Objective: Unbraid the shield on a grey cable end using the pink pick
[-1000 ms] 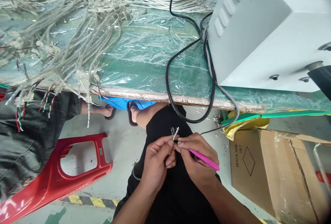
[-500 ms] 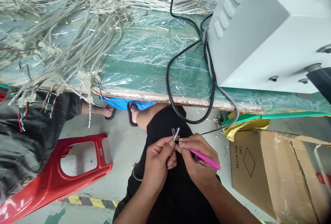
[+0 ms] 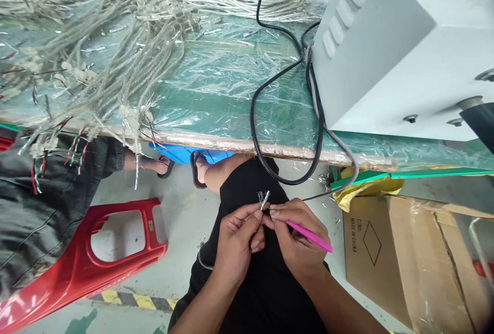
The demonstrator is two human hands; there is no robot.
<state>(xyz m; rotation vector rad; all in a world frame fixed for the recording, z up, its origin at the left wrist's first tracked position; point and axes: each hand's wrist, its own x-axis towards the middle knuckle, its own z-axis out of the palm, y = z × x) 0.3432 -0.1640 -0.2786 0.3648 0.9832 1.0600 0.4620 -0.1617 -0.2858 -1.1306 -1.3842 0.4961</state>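
Note:
Between the thumb and fingers of my left hand (image 3: pixel 241 231) is pinched a cable end (image 3: pixel 264 201), its silvery foil and frayed braid strands sticking up past the fingertips. My right hand (image 3: pixel 299 233) is closed round a slim tool with a pink handle (image 3: pixel 311 236), which slants down to the right across the palm. The tip of that tool is hidden by the fingers, so I cannot tell its kind. Both hands are close together above my lap, fingertips almost meeting at the cable end. The rest of the cable is mostly out of sight under my left hand.
Bundles of clear-jacketed cables (image 3: pixel 127 61) lie on the plastic-covered green table (image 3: pixel 216 102), some ends overhanging its edge. A black cord (image 3: pixel 252 112) loops over the edge beside a white machine (image 3: pixel 386 66). A red stool (image 3: pixel 154 226), another person's leg (image 3: pixel 69 190) and a cardboard box (image 3: pixel 370 257) are nearby.
My right hand and the pink-handled tool have shifted very slightly right. The cable end stays pinched in my left hand, and the whole view has moved a little.

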